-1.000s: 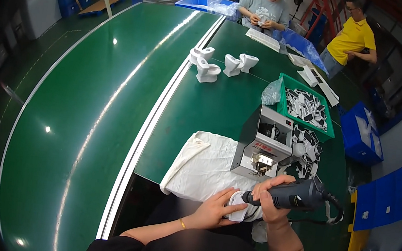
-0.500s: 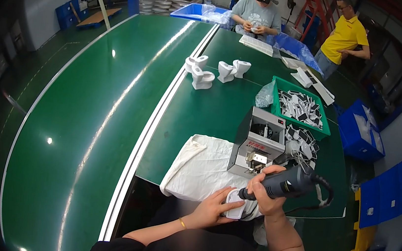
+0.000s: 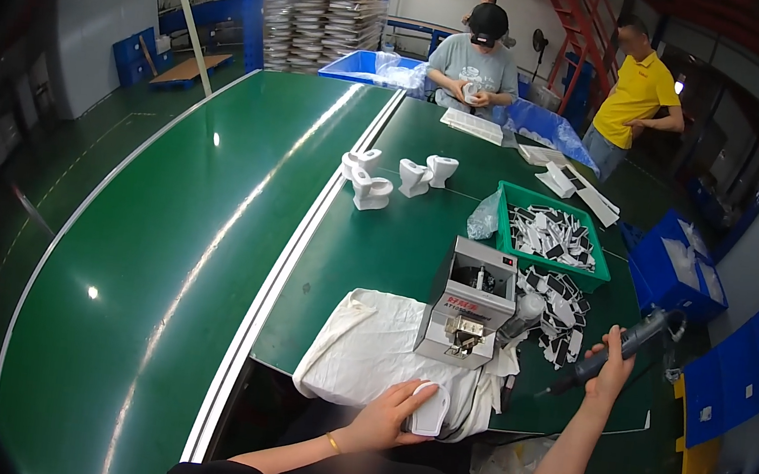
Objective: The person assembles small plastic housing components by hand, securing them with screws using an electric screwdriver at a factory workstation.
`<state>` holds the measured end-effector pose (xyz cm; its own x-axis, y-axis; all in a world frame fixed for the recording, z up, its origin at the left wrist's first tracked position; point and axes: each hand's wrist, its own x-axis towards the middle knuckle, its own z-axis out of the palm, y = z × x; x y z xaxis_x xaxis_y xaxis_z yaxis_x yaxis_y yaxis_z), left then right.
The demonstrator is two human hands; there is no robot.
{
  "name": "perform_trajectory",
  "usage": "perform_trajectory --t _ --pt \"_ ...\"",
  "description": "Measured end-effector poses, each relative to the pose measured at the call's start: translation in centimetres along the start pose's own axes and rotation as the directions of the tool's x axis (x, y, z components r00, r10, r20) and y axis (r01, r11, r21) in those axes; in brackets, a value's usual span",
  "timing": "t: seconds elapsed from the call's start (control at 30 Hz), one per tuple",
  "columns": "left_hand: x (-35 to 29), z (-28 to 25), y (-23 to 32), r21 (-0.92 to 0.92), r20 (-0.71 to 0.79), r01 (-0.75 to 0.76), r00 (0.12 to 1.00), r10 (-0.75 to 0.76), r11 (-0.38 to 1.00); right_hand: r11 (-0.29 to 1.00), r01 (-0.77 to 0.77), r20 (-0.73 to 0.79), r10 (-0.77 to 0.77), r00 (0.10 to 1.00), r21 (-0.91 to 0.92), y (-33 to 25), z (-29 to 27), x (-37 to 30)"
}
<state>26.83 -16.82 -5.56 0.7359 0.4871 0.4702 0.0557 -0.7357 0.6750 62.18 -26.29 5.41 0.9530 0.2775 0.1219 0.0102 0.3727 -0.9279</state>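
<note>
Fingers of the left hand (image 3: 382, 417) wrap a small white plastic part (image 3: 428, 409), pressing it onto the white cloth (image 3: 364, 352) at the near table edge. Right hand (image 3: 610, 366) clenched round a dark electric screwdriver (image 3: 615, 350), raised off to the right, bit angled down toward the grey screw feeder (image 3: 467, 311). Judgement: keep the part flat and pinned on the cloth; bring the bit in square; mind the trailing cord beside the green bin (image 3: 549, 268) of small pieces
</note>
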Motion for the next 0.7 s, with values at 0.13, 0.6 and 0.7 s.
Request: perform_trajectory --t 0.13,0.6,0.7 --pt "0.3 0.1 -0.4 0.039 0.008 -0.013 1.000 0.013 0.999 0.930 -0.133 -0.119 0.097 0.988 -0.343 5.1 -5.6 4.7" --pt "-0.2 0.5 0.2 0.048 0.015 0.028 0.999 -0.029 0.998 0.704 -0.032 -0.032 0.014 0.999 -0.709 13.6 -11.0 9.8" --pt "-0.5 0.6 0.5 0.060 0.018 0.022 1.000 -0.023 0.998 0.727 -0.032 -0.014 0.031 0.999 -0.686 13.2 -12.7 9.4"
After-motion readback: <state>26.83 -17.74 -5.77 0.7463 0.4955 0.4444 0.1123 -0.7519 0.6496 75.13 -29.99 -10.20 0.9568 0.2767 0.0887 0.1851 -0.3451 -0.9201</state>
